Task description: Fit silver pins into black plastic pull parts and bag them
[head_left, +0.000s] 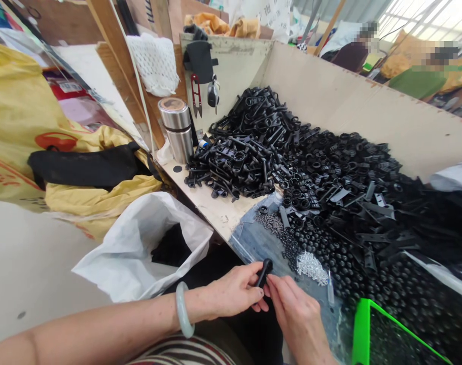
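Observation:
My left hand (234, 289) is closed round a slim black plastic part (264, 274) with a rounded end, held over the near edge of the bench. The fingertips of my right hand (295, 309) are pinched together against the side of that part. Whatever they pinch is too small or hidden to make out. Close beyond my hands lie a small heap of shiny silver pins (312, 268), a patch of small dark beads (272, 223) and many round black balls (337, 253).
Long black parts (234, 162) and black rings (325, 172) are heaped in the walled bench. A steel flask (177, 132) stands at its left corner; red snips (196, 96) hang above. An open white sack (139, 238) sits left, a green-rimmed bin (362, 329) right. Two people are beyond.

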A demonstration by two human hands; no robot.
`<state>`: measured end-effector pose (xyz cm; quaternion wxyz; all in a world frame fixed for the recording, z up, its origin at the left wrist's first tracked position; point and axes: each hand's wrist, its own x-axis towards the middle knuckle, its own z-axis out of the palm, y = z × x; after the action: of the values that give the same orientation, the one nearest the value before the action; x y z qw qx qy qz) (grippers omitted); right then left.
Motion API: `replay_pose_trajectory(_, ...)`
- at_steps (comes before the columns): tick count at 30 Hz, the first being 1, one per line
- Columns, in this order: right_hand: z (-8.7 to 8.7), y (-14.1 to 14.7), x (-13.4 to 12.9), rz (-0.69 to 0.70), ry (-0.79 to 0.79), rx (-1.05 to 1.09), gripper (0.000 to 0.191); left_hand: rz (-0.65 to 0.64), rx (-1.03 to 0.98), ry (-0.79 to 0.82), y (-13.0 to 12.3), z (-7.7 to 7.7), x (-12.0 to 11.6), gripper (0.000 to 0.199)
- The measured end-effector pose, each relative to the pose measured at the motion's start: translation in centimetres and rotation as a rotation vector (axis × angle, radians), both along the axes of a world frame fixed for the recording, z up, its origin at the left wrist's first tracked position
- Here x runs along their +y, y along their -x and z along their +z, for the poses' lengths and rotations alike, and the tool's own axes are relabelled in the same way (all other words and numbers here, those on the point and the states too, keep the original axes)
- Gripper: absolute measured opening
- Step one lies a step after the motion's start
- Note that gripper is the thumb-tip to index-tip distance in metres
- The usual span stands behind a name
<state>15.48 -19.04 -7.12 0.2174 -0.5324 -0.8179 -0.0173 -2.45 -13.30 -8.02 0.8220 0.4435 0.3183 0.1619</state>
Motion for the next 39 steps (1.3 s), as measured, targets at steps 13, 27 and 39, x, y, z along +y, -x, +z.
replay_pose_trajectory(13, -0.1, 1.0, 0.5, -0.076, 0.039, -0.199, 0.033, 0.005, 0.023, -0.129, 0.0, -0.1, -0.3, 0.027)
replay_pose_trajectory(27, -1.5, 4.7, -2.0, -0.201, -0.07, -0.511, 0.044, -0.103, -0.158, 0.086, 1.1, 0.5, 1.9, 0.038)
replay_pose_trajectory(39, -1.0, -2.6, -2.3, -0.346, 0.127, 0.489, 0.022, 0.059, -0.127, 0.225, 1.9, 3.6, 3.1, 0.05)
